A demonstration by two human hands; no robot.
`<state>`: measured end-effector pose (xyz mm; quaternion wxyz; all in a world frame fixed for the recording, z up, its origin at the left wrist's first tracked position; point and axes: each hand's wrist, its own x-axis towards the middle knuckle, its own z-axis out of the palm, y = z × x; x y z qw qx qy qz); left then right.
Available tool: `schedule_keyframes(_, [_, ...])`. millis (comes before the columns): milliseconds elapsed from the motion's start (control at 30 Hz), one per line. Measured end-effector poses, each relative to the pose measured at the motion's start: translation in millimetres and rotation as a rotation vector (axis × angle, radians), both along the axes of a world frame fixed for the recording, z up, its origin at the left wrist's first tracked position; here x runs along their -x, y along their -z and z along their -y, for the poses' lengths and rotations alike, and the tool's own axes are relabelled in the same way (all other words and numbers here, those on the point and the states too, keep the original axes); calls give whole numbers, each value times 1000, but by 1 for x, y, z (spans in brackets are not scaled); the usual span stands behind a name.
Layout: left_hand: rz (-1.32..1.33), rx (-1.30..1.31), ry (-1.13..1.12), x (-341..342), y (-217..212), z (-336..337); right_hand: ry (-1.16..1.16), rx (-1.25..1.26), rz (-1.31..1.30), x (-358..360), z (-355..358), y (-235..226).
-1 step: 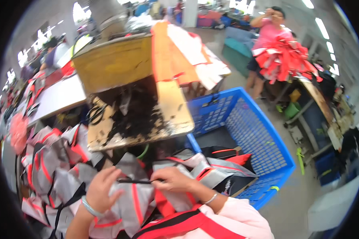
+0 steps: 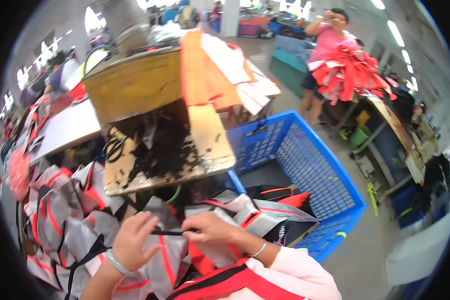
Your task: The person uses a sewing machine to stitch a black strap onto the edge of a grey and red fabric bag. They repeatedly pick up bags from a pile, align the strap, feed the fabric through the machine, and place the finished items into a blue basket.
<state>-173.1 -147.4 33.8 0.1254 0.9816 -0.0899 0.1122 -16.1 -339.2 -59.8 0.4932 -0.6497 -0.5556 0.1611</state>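
My right hand (image 2: 211, 230) pinches a black strip (image 2: 167, 232) that runs along the upper edge of a grey fabric piece (image 2: 171, 250) with red-orange trim. At the strip's other end is my left hand (image 2: 134, 241), fingers stretched and thumb apart; whether its palm touches the cloth is hidden. More grey sewn pieces (image 2: 55, 215) with red-orange piping and black straps lie heaped to the left. Beyond my hands stands a worn wooden work board (image 2: 212, 142), strewn with black scraps (image 2: 167, 150) and holding black scissors (image 2: 116, 149).
A blue plastic basket (image 2: 325, 165) at my right holds grey and black pieces (image 2: 285, 212). Orange and white cloth (image 2: 210, 70) drapes over the far table. Farther right, a person (image 2: 327, 45) stands by a bundle of red fabric (image 2: 347, 75). A white table (image 2: 70, 127) is at the left.
The whole view has shifted a little, so the board and basket sit slightly farther left. My right hand keeps its pinch on the black strip, and my left hand stays beside it.
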Motion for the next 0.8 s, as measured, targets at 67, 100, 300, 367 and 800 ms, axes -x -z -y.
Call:
schedule_keyframes(67, [-14, 26, 154, -19, 15, 14, -41, -61, 100, 3, -7, -5])
schedule_keyframes(100, [-44, 34, 230, -27, 30, 13, -25, -89, 167, 4, -3, -9])
schedule_keyframes(300, [-315, 488, 41, -24, 65, 26, -43, 16, 245, 4, 18, 11])
schedule_keyframes(367, [-306, 575, -14, -21, 71, 23, -65, 68, 233, 6, 19, 14])
schedule_keyframes(800, [-506, 1151, -176, -32, 94, -10, -183, 216, -215, -16, -7, 15])
